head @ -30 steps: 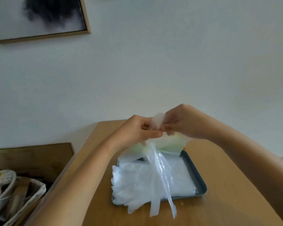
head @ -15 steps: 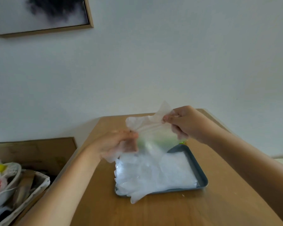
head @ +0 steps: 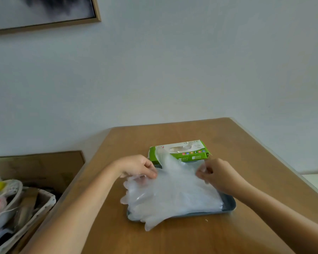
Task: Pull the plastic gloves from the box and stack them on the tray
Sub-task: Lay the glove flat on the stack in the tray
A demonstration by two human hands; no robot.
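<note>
Pinching the top glove (head: pixel 174 177) at both sides, the left hand (head: pixel 136 166) and the right hand (head: pixel 218 176) had their fingers (head: pixel 151 174) curled tight on it. The glove lay over the pile of gloves (head: pixel 163 200) on the gray tray (head: pixel 229 205). The green box (head: pixel 189 154) sat just behind the tray on the brown counter (head: pixel 191 235). A white wall (head: pixel 173 70) stood behind, with a framed picture (head: pixel 44 13) up high.
</note>
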